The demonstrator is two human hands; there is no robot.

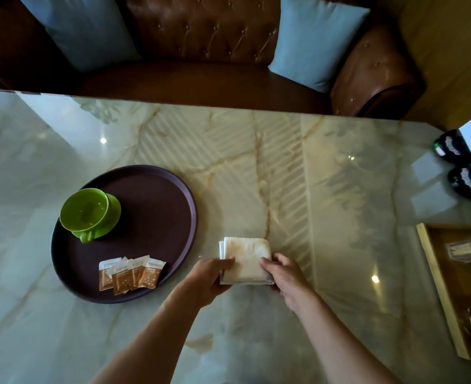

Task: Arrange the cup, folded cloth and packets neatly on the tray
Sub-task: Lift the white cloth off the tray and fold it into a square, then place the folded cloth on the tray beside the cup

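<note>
My left hand (206, 278) and right hand (287, 278) each pinch a near corner of the folded cloth (246, 259), fingers closed on it. Cloth lies on the marble table (339, 189), just right of the tray (173, 217) rim, not on it; bare surface all round to the far edge. In the tray: four packets (131, 274) overlapping at the near side, green cup (86, 210) on its saucer (112, 217) at the left. Wooden box (434, 278) at right edge, contents unclear. Sofa (214, 42) beyond.
</note>
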